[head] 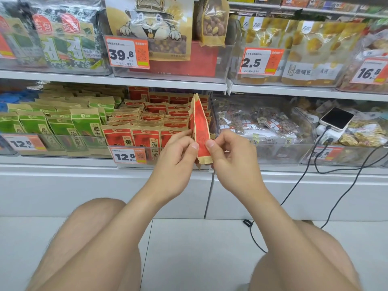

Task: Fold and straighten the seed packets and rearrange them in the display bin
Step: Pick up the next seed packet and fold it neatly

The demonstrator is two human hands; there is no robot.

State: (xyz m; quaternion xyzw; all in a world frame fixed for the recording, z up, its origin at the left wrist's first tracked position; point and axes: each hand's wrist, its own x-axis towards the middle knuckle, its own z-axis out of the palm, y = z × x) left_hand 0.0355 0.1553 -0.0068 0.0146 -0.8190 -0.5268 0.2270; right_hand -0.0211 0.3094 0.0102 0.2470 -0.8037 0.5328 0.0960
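A red and tan seed packet (200, 124) stands upright, edge-on to me, in front of the clear display bin (130, 144). My left hand (178, 156) pinches its left side with thumb and fingers. My right hand (228, 154) pinches its right side near the bottom. Several more red seed packets (153, 120) stand in rows inside the bin behind my hands. The packet's lower end is partly hidden by my fingers.
Green seed packets (63, 124) fill the bin to the left. A clear bin of mixed snack bags (258, 127) sits to the right, with a phone (337, 118) on a charger and black cables (298, 185) hanging to the floor. My knees are below.
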